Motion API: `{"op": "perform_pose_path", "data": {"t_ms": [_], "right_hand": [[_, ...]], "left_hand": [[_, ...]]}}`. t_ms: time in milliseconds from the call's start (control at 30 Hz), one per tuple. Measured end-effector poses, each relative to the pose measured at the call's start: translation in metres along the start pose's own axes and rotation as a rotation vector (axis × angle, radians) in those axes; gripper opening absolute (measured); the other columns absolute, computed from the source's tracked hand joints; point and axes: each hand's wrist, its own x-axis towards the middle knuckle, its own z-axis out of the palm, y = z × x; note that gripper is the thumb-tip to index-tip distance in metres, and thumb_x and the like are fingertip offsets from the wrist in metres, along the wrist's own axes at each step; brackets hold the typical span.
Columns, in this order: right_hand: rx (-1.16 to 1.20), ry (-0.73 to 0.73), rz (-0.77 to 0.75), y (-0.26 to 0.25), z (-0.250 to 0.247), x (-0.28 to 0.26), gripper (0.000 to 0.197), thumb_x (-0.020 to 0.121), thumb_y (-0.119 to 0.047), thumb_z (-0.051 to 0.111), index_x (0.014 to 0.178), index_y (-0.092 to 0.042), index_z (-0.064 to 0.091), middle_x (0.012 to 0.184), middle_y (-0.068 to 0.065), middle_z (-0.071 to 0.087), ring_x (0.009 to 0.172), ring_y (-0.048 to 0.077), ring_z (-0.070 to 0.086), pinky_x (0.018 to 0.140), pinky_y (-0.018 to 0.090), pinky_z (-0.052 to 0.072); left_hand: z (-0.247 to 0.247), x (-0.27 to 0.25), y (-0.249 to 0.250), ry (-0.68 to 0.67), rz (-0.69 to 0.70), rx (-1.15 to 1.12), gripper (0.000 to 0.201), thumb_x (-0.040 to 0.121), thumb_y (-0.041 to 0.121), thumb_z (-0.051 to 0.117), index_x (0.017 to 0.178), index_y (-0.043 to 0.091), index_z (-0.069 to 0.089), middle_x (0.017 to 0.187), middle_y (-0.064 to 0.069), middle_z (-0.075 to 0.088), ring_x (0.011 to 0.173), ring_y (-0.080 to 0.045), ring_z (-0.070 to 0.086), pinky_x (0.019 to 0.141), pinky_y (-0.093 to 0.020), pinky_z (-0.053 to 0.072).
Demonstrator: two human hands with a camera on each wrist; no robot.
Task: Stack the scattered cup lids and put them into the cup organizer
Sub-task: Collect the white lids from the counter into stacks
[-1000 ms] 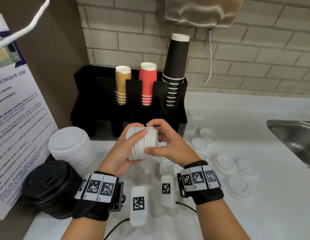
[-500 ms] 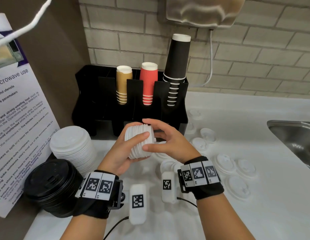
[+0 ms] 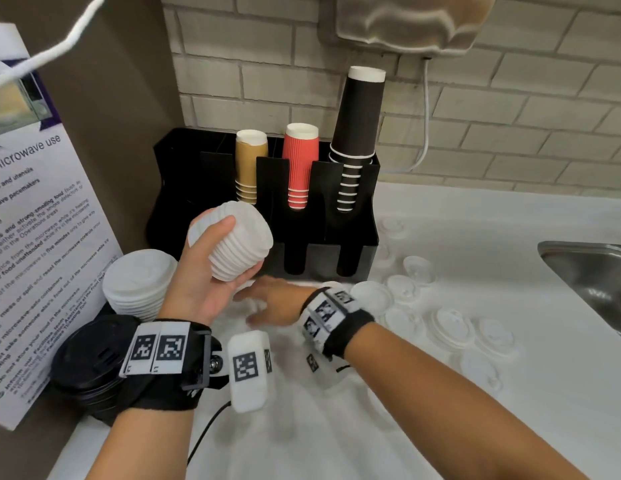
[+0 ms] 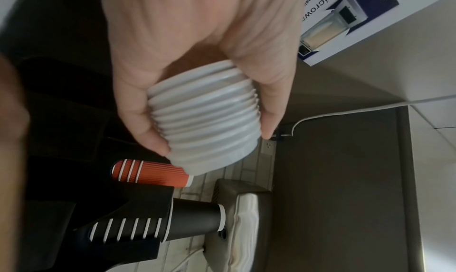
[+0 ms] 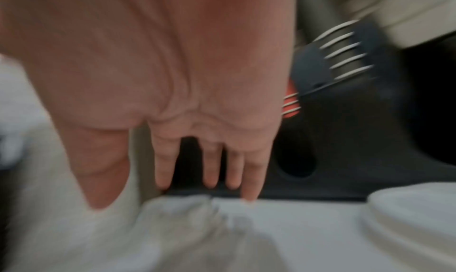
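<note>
The left hand (image 3: 198, 285) grips a stack of white lids (image 3: 238, 242) raised in front of the black cup organizer (image 3: 350, 237), while the right hand (image 3: 274, 303), fingers straight and holding nothing, reaches low over the counter (image 3: 440, 427) among scattered lids (image 3: 451, 327).

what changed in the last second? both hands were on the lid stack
The right hand let go of the lid stack and dropped toward the counter, fingers straight. The left hand alone keeps its grip on the stack, raised and tilted. The organizer, cups and scattered lids stayed put.
</note>
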Motion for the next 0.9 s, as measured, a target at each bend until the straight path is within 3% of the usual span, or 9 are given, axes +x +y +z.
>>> {"op": "perform_pose_path", "data": {"t_ms": [67,167,300,400,567,667,733,800,900], "right_hand": [[-0.244,-0.047,0.001,-0.008,0.017,0.015,0.06,0.092,-0.036,0.057,0.146,-0.028,0.032,0.151,0.007,0.025,0.138,0.03,0.019,0.111,0.045,0.023],[-0.29,-0.03,0.055,-0.01,0.027,0.031,0.063,0.086,-0.036,0.064,0.141,-0.027,0.036,0.149,0.005,0.019,0.136,0.03,0.017,0.105,0.048,0.032],[-0.392,-0.112,0.08,-0.013,0.028,0.051,0.051,0.087,-0.026,0.067,0.13,-0.01,0.043,0.129,0.013,0.045,0.121,0.032,0.048,0.094,0.041,0.048],[-0.327,-0.12,0.093,-0.01,0.026,0.044,0.064,0.086,-0.026,0.067,0.139,-0.015,0.033,0.129,0.014,0.041,0.118,0.033,0.046,0.094,0.047,0.048],[0.214,0.206,0.117,0.017,-0.006,-0.016,0.06,0.082,-0.028,0.069,0.133,-0.021,0.04,0.128,0.011,0.049,0.114,0.028,0.052,0.096,0.042,0.047],[0.633,0.47,0.166,0.032,-0.023,-0.058,0.041,0.085,-0.031,0.067,0.121,-0.023,0.049,0.111,0.005,0.057,0.1,0.022,0.059,0.085,0.038,0.054],[0.921,0.631,0.139,0.033,-0.026,-0.079,0.029,0.085,-0.029,0.066,0.111,-0.027,0.054,0.103,0.002,0.058,0.096,0.02,0.062,0.079,0.038,0.057],[1.073,0.748,0.077,0.031,-0.027,-0.089,0.024,0.084,-0.026,0.068,0.106,-0.028,0.057,0.102,0.002,0.059,0.095,0.02,0.064,0.078,0.04,0.059],[1.114,0.815,0.012,0.023,-0.026,-0.092,0.025,0.084,-0.023,0.07,0.105,-0.025,0.058,0.101,0.0,0.061,0.094,0.019,0.065,0.076,0.039,0.06]], "left_hand": [[0.001,-0.001,0.0,0.003,-0.003,-0.002,0.074,0.073,0.03,0.067,0.142,0.018,0.044,0.138,-0.01,0.056,0.117,-0.027,0.061,0.069,-0.036,0.059],[0.001,-0.001,-0.002,0.005,0.0,0.0,0.073,0.076,0.028,0.067,0.143,0.016,0.043,0.139,-0.011,0.056,0.119,-0.027,0.059,0.069,-0.035,0.06],[0.0,0.0,-0.006,0.017,-0.01,0.007,0.072,0.076,0.028,0.068,0.143,0.016,0.044,0.139,-0.011,0.055,0.119,-0.028,0.06,0.069,-0.036,0.06],[-0.001,0.0,-0.007,0.006,-0.005,0.014,0.071,0.075,0.028,0.066,0.142,0.017,0.045,0.137,-0.011,0.057,0.116,-0.027,0.061,0.068,-0.036,0.06],[-0.008,0.001,-0.006,-0.024,0.018,0.045,0.071,0.076,0.029,0.07,0.142,0.018,0.044,0.138,-0.01,0.056,0.119,-0.027,0.06,0.074,-0.037,0.059],[-0.012,0.002,-0.006,-0.031,0.019,0.065,0.076,0.068,0.032,0.076,0.138,0.021,0.047,0.137,-0.009,0.057,0.118,-0.026,0.06,0.073,-0.038,0.058],[-0.011,0.004,-0.008,-0.028,0.01,0.105,0.061,0.068,0.03,0.076,0.125,0.027,0.055,0.129,-0.004,0.061,0.116,-0.024,0.061,0.07,-0.037,0.058],[-0.006,0.003,-0.014,-0.023,0.012,0.184,0.046,0.07,0.029,0.077,0.111,0.033,0.058,0.119,0.0,0.063,0.112,-0.023,0.062,0.067,-0.037,0.058],[0.001,0.0,-0.029,-0.034,0.01,0.3,0.054,0.067,0.032,0.079,0.116,0.031,0.055,0.12,-0.001,0.06,0.114,-0.025,0.059,0.068,-0.037,0.056]]}}
